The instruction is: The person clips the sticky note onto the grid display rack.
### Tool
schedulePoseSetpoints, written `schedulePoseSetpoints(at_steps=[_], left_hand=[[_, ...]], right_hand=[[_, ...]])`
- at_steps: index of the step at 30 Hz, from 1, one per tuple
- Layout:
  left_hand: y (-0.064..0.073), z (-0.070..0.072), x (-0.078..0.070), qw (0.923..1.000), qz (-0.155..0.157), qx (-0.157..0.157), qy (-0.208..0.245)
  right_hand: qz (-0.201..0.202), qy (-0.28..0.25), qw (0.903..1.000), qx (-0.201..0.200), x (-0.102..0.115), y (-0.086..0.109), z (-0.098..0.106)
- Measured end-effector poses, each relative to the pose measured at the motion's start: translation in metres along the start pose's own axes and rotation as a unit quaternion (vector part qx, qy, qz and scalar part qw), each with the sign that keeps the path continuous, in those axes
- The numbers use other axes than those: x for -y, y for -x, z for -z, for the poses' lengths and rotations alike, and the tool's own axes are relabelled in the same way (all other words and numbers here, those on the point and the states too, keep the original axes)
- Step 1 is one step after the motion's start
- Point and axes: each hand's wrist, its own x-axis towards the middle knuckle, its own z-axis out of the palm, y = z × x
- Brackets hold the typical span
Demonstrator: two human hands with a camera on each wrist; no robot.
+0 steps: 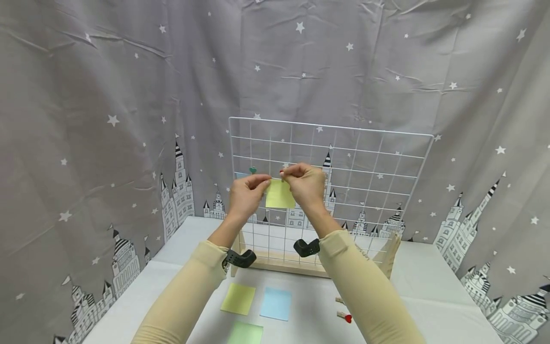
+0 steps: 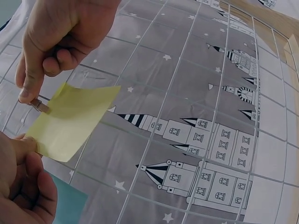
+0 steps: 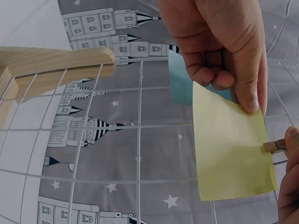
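Observation:
A yellow sticky note (image 1: pixel 280 196) is held up against the white wire grid (image 1: pixel 352 167). My left hand (image 1: pixel 248 193) pinches its upper left corner between thumb and finger. At the note's top edge, my right hand (image 1: pixel 306 187) pinches a small wooden clothespin (image 3: pixel 274 146) whose jaws overlap the paper; a bit of red shows at its end in the head view. Partly hidden behind my left hand, a blue note (image 3: pixel 180 79) hangs on the grid, near a green heart (image 1: pixel 252 169).
On the white table lie a yellow pad (image 1: pixel 238 299), a blue pad (image 1: pixel 276 304) and a green pad (image 1: pixel 246 333). To the right is a red-heart clothespin (image 1: pixel 344 316), with another clothespin (image 1: pixel 340 300) partly behind my sleeve. The grid stands in a wooden base (image 1: pixel 288 267) before a grey curtain (image 1: pixel 301 71).

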Motion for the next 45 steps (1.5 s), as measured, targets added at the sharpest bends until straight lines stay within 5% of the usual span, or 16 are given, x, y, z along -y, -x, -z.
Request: schedulePoseSetpoints(at_steps=[31, 40, 45], left_hand=[[-0.003, -0.005, -0.003, 0.9997, 0.002, -0.008, -0.022], [-0.004, -0.008, -0.001, 0.9994, -0.009, -0.016, -0.030], [-0.002, -0.008, -0.002, 0.9994, -0.007, -0.015, -0.029]], right_hand=[[0.071, 0.097, 0.9922, -0.033, -0.004, 0.010, -0.009], [0.150, 0.144, 0.9767, -0.053, -0.007, 0.009, -0.007], [0.159, 0.141, 0.9753, -0.059, -0.004, 0.008, -0.004]])
